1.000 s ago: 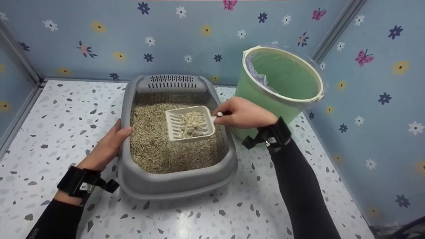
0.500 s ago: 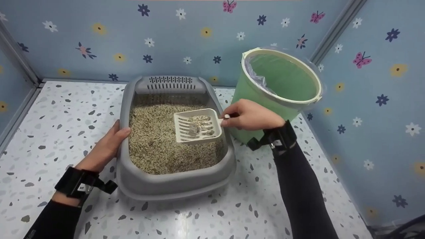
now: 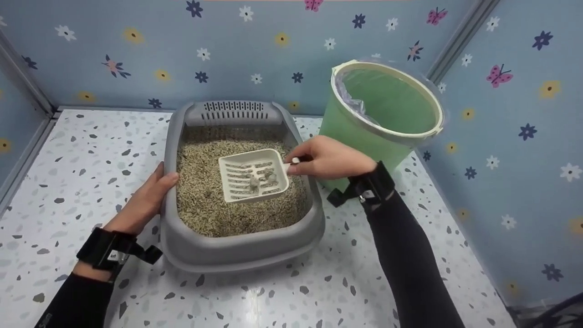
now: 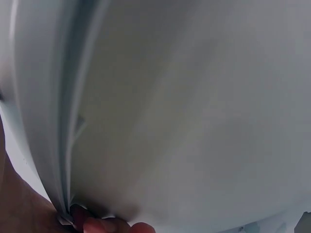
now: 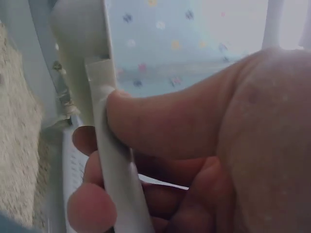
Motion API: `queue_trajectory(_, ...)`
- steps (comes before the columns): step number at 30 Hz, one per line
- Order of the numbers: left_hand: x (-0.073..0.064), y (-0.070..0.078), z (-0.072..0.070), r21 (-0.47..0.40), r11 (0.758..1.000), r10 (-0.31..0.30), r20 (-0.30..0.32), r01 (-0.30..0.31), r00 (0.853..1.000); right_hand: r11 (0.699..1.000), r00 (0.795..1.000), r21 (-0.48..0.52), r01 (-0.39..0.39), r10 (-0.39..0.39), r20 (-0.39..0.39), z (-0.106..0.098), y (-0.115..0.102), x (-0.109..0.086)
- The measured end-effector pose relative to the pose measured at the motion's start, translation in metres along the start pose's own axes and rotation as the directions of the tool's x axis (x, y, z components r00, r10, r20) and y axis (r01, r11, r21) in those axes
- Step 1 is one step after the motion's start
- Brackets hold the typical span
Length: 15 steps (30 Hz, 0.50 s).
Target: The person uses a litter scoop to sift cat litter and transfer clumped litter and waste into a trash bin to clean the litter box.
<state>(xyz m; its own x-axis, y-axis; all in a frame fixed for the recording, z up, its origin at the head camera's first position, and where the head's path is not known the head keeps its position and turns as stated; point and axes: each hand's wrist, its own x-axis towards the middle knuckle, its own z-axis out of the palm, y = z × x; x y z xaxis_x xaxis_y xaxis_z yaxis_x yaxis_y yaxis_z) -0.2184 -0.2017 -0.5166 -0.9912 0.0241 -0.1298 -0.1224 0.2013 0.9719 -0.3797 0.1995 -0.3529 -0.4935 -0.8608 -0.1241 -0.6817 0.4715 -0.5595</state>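
A grey litter box (image 3: 246, 253) filled with pale tan litter (image 3: 200, 182) stands in the middle of the head view. My left hand (image 3: 148, 196) holds its left wall, thumb over the rim; fingers (image 4: 141, 227) curl beneath the rim in the left wrist view. Over the litter, my right hand (image 3: 334, 157) grips the handle of a cream slotted litter scoop (image 3: 257, 171). Two small greyish clumps (image 3: 254, 183) lie on the scoop's slats, with litter showing through the slots. In the right wrist view, the thumb presses along the scoop handle (image 5: 116, 160) and fingers wrap around it.
Right behind the right hand stands a green bucket (image 3: 348, 127) with a cream rim and a clear plastic liner (image 3: 350, 93). Flower-patterned walls (image 3: 227, 41) border the speckled white surface (image 3: 91, 164) at the back and sides.
The scoop shifted right, then back left over the litter. Most loose litter in it has dropped through the slots, leaving small clumps. The left hand stays on the box.
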Motion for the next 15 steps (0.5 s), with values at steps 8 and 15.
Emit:
queue_trajectory(8, 0.001, 0.003, -0.003, 0.019, 1.0, 0.008, -0.006, -0.008, 1.0, 0.998, 0.998, 0.009, -0.058, 0.058, -0.04, -0.009, 0.013, -0.011)
queue_trajectory(15, 0.001, 0.0, -0.002, 0.005, 1.0, 0.007, -0.013, -0.007, 1.0, 1.0, 1.0, -0.026, -0.008, 0.008, -0.01, -0.005, 0.008, 0.001)
